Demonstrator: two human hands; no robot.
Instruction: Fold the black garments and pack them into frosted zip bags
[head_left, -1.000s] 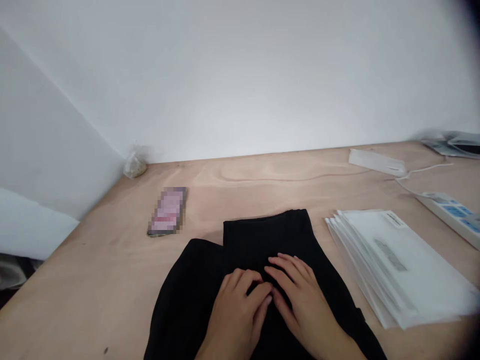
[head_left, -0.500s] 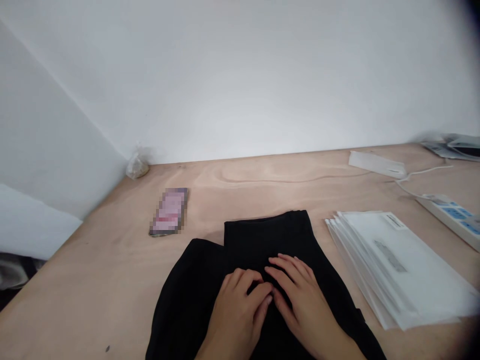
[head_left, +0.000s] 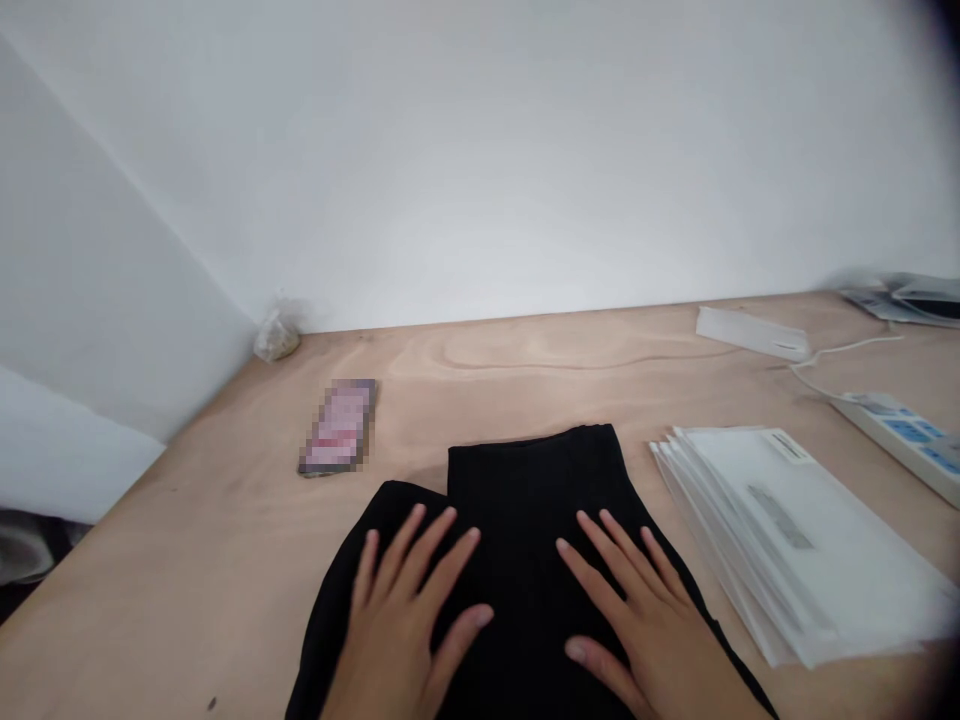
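Across the lower center of the frame, a black garment (head_left: 517,520) lies on a pale wooden tabletop (head_left: 187,560), its folded upper edge facing a white wall (head_left: 480,160). At upper left of the tabletop, a small clear bag (head_left: 277,338) sits in the corner by the wall; below it and to the right lies a phone (head_left: 339,428), its screen pixelated. The person's left hand (head_left: 409,610) rests open, fingers spread, palm down on the garment's left part. Well apart from it, the right hand (head_left: 637,600) lies likewise spread over the right part; neither grips the cloth. Just beside the garment, at lower right, clear plastic bags (head_left: 810,540) lie in an overlapping stack, the top one bearing a white label. Beyond them are a white strip (head_left: 751,333), a thin white cable (head_left: 840,350) and, at the right edge, a power strip (head_left: 904,440).
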